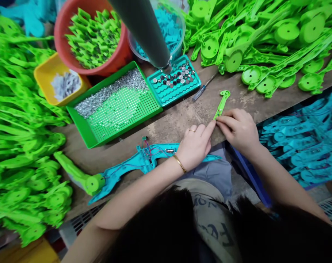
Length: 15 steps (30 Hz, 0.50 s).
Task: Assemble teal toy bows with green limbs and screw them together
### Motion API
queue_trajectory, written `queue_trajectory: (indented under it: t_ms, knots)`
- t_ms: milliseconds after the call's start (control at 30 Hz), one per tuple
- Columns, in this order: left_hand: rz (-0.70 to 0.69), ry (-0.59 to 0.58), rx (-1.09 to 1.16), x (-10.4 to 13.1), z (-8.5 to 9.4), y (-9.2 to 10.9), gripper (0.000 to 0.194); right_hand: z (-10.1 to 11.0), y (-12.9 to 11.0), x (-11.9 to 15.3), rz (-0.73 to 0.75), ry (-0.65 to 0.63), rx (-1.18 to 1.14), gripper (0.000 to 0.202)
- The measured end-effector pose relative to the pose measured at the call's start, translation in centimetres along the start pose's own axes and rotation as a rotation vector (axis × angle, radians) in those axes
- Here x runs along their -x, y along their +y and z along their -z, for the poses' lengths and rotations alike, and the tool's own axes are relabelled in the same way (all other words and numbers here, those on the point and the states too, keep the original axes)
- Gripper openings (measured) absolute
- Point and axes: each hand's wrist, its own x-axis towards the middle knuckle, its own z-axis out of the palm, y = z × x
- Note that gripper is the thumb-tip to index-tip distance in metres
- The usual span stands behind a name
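Note:
A small green plastic arm (222, 103) lies on the wooden bench, pointing away from me, its near end between my fingertips. My left hand (195, 144), with a ring and a bracelet, reaches that end with its index finger; the fingers are pressed together. From the right side, my right hand (238, 129) pinches at the same end with thumb and index finger. A blue half shell (146, 162) with wires and a small metal part lies under and beside my left forearm. One green piece (94, 183) rests at the shell's left end.
Beyond the hands are a green tray of screws (122, 106), a teal tray of round metal parts (176, 82) and a screwdriver (200, 93). Red, yellow and clear containers stand behind. Green parts pile up left and back right; blue shells (302, 142) fill a right-hand crate.

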Motion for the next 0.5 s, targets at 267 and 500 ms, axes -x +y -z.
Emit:
queue_trajectory:
  t_ms: [267, 500]
  knots:
    - [0.017, -0.054, -0.044, -0.4, 0.4, 0.5, 0.055, 0.8, 1.0, -0.2, -0.077, -0.038, -0.05, 0.029]
    - [0.017, -0.078, -0.023, -0.8, 0.5, 0.6, 0.054, 1.1, 0.9, -0.7, 0.033, -0.089, 0.129, 0.03]
